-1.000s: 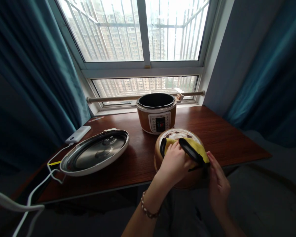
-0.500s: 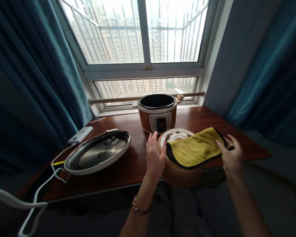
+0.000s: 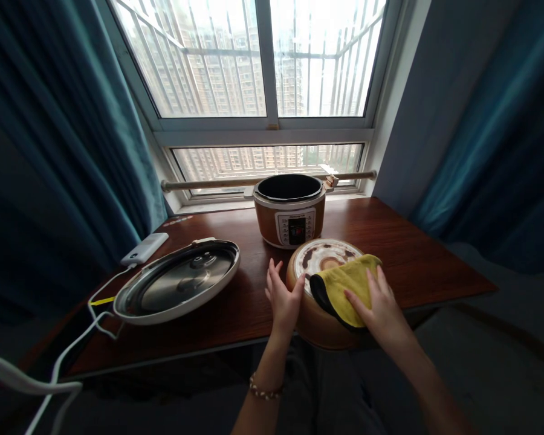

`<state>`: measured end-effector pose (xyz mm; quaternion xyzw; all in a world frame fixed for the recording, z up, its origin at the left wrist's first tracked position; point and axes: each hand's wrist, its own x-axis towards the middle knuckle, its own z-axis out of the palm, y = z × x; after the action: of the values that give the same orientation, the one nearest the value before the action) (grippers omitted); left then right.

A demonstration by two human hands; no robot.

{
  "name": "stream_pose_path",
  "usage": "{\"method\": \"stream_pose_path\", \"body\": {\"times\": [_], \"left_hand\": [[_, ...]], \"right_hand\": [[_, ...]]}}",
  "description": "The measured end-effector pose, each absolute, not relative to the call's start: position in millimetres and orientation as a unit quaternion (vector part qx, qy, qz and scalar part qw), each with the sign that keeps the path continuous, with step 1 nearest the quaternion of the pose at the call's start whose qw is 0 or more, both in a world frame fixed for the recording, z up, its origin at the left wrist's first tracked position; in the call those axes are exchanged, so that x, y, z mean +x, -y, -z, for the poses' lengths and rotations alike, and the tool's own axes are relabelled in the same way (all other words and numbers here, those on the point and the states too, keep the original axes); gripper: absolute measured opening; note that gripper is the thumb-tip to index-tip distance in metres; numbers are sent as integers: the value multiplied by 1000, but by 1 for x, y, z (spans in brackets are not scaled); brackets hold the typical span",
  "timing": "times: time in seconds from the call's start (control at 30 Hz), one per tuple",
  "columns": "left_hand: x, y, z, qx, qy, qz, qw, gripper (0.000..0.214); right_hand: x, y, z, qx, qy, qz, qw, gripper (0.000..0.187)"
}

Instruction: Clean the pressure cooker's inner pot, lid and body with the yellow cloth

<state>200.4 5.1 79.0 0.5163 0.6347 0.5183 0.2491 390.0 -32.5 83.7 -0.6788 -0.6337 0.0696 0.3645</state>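
A golden-brown round pot (image 3: pixel 306 314) sits bottom-up at the table's front edge, its pale base (image 3: pixel 320 248) marked with brown stains. My right hand (image 3: pixel 381 302) grips a yellow cloth (image 3: pixel 344 281) with black edging and lays it over the right and near part of that base. Against the pot's left side is my left hand (image 3: pixel 284 299), fingers apart and holding nothing; whether the fingertips press on the pot I cannot tell. Just behind stands an electric cooker (image 3: pixel 267 223) without its lid, dark inside, its panel facing me.
On the left a large round lid (image 3: pixel 163 317) lies with its metal inside facing up. A white power strip (image 3: pixel 145 249) and white cable (image 3: pixel 68 356) are beyond it. The wooden table (image 3: pixel 435 266) stands below a window between blue curtains (image 3: pixel 68 103).
My right hand has moved left and inward, bringing the cloth from a stretched-out position down onto the pot. The left hand has let go of the cloth's corner and stays beside the pot.
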Motion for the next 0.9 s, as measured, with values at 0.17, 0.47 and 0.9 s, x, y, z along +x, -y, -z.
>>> {"method": "stream_pose_path", "body": {"times": [0.17, 0.47, 0.9], "left_hand": [[197, -4, -79, 530, -629, -517, 237, 73], [194, -6, -76, 536, -630, -512, 234, 70], [198, -5, -77, 531, -641, -503, 233, 59]], "right_hand": [[398, 46, -73, -677, 593, -109, 421, 77], [457, -42, -94, -596, 600, -396, 357, 46], [357, -148, -148, -494, 823, -266, 86, 33]]}}
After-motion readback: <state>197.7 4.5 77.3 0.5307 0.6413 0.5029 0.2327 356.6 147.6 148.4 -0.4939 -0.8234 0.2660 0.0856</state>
